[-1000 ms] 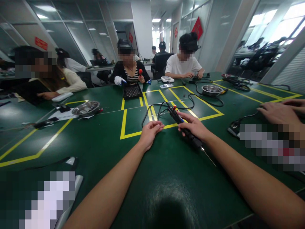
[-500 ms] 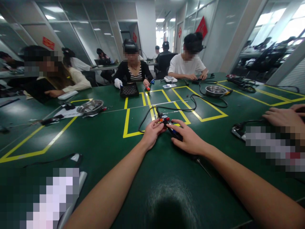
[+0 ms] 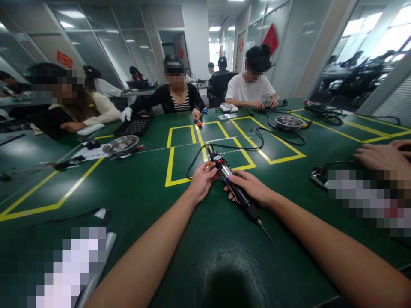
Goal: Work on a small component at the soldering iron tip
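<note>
An electric screwdriver (image 3: 241, 196), black with a silver section, lies aslant between my hands. Its thin metal bit (image 3: 268, 234) points down to the right, toward me. My right hand (image 3: 253, 188) is closed round the body from the right side, thumb on top. At the far end, where red and orange parts show, my left hand (image 3: 201, 182) pinches the tool with thumb and fingers. Beyond it a black cord (image 3: 189, 164) leaves that end and loops over the green table (image 3: 150, 226).
Yellow tape (image 3: 169, 167) marks rectangles on the table. Metal bowls (image 3: 121, 145) (image 3: 290, 122) stand left and back right. Across from me a co-worker's gloved hand (image 3: 126, 114) touches a black tray (image 3: 136, 125). Another person's hands (image 3: 379, 160) are at the right edge.
My right hand has shifted its grip, and the screwdriver's body now shows more fully. Across the table, the co-worker's black tray has moved left.
</note>
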`<state>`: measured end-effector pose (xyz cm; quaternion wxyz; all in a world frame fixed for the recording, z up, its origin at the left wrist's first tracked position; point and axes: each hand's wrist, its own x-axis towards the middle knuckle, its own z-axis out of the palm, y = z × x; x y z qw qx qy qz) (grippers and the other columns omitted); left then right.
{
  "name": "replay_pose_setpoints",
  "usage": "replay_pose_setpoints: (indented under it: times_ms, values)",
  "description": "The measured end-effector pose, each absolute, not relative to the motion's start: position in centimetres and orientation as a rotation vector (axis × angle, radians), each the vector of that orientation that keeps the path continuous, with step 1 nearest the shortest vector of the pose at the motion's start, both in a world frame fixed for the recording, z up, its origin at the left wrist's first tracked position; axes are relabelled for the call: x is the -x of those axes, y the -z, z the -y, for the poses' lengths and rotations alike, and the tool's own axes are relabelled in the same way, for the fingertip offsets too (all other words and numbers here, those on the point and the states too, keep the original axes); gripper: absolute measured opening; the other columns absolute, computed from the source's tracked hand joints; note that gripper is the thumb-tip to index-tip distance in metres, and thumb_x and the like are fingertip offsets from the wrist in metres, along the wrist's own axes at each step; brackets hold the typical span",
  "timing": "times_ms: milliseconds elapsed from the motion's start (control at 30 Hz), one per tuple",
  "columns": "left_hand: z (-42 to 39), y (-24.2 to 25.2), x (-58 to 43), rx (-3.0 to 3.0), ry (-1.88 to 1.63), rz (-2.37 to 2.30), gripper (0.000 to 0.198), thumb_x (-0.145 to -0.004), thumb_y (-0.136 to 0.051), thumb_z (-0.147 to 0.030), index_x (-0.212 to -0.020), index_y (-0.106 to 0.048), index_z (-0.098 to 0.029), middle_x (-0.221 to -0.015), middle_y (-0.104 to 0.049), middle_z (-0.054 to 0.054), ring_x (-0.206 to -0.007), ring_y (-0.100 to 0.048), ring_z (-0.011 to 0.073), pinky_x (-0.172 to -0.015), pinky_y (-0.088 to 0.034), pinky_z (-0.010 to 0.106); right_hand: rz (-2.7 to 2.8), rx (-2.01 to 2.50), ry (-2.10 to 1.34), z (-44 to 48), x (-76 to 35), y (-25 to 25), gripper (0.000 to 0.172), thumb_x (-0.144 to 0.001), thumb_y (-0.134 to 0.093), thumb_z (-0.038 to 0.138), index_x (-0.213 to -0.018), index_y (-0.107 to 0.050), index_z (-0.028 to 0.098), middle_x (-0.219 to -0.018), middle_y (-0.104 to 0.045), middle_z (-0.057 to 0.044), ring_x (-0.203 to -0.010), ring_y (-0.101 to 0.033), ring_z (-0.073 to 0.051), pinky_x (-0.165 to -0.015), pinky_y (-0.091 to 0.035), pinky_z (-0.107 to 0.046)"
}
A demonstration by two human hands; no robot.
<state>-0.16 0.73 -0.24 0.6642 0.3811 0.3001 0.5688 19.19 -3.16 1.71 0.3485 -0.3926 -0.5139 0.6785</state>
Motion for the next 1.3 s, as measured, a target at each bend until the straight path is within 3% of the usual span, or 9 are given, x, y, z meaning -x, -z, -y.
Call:
replay_pose_setpoints:
  times_ms: [100,233,533,733,933,1067,1300]
  values:
    - [-0.7,0.3,0.2,-0.857,-1.302,-0.681,0.04,-0.075,-0.078,-0.013,-0.11,-0.062,-0.017,-0.105,-0.071,0.005,-0.094,-0.068,0.0154,-0.095,-0.052,0.034,1.318,1.006,-1.79,3.1,-19.1,-1.7,0.036,-0.098,-0.058,0.048,-0.118,-0.054,0.018,-0.087,-0.076,-0.009,-0.063,-0.073,-0.018,-0.055,-0.06,-0.027]
    - [-0.8,0.2,0.1,-0.836,-1.325,-0.682,0.034,-0.078,-0.076,-0.014,-0.11,-0.063,-0.016,-0.104,-0.071,0.005,-0.093,-0.067,0.0149,-0.093,-0.052,0.034,1.221,1.043,-1.802,3.0,-18.8,-1.7,0.039,-0.103,-0.043,0.051,-0.104,-0.059,0.015,-0.083,-0.077,-0.013,-0.063,-0.073,-0.019,-0.058,-0.062,-0.03]
    - [-0.8,0.4,-0.1,-0.851,-1.333,-0.703,0.038,-0.077,-0.078,-0.015,-0.112,-0.063,-0.017,-0.106,-0.072,0.006,-0.095,-0.067,0.0161,-0.092,-0.053,0.034,1.247,1.036,-1.796,3.2,-18.7,-2.1,0.009,-0.097,-0.053,0.025,-0.097,-0.056,0.016,-0.08,-0.075,-0.008,-0.058,-0.07,-0.015,-0.053,-0.057,-0.024]
    - [-1.1,0.9,-0.6,-0.915,-1.383,-0.754,0.043,-0.076,-0.081,-0.024,-0.113,-0.062,-0.015,-0.107,-0.072,0.009,-0.093,-0.069,0.0174,-0.088,-0.057,0.035,1.254,1.081,-1.697,2.9,-18.7,-1.5,0.013,-0.096,-0.052,0.027,-0.091,-0.057,0.016,-0.073,-0.071,-0.005,-0.051,-0.064,-0.014,-0.045,-0.054,-0.023]
    - [-1.4,1.2,-0.3,-1.224,-1.563,-1.083,0.047,-0.081,-0.076,-0.03,-0.122,-0.058,-0.018,-0.108,-0.067,0.008,-0.083,-0.068,0.0156,-0.074,-0.058,0.03,1.309,1.087,-1.659,2.9,-18.7,-1.2,0.013,-0.094,-0.058,0.031,-0.094,-0.057,0.017,-0.073,-0.07,-0.003,-0.051,-0.063,-0.013,-0.045,-0.053,-0.023]
    - [-1.1,0.8,0.4,-1.489,-1.578,-1.205,0.04,-0.085,-0.072,-0.03,-0.122,-0.063,-0.022,-0.104,-0.064,0.006,-0.076,-0.064,0.0121,-0.069,-0.055,0.025,1.34,1.122,-1.661,3.0,-18.6,-1.4,0.013,-0.094,-0.057,0.03,-0.098,-0.056,0.018,-0.071,-0.069,-0.002,-0.049,-0.062,-0.013,-0.043,-0.052,-0.022]
    - [-0.6,0.6,0.2,-1.605,-1.578,-1.202,0.025,-0.089,-0.065,-0.03,-0.113,-0.065,-0.021,-0.102,-0.067,0.006,-0.079,-0.063,0.0143,-0.068,-0.055,0.026,1.331,1.15,-1.633,3.1,-18.4,-1.7,0.012,-0.094,-0.058,0.029,-0.095,-0.057,0.017,-0.071,-0.068,-0.003,-0.049,-0.063,-0.013,-0.043,-0.052,-0.022]
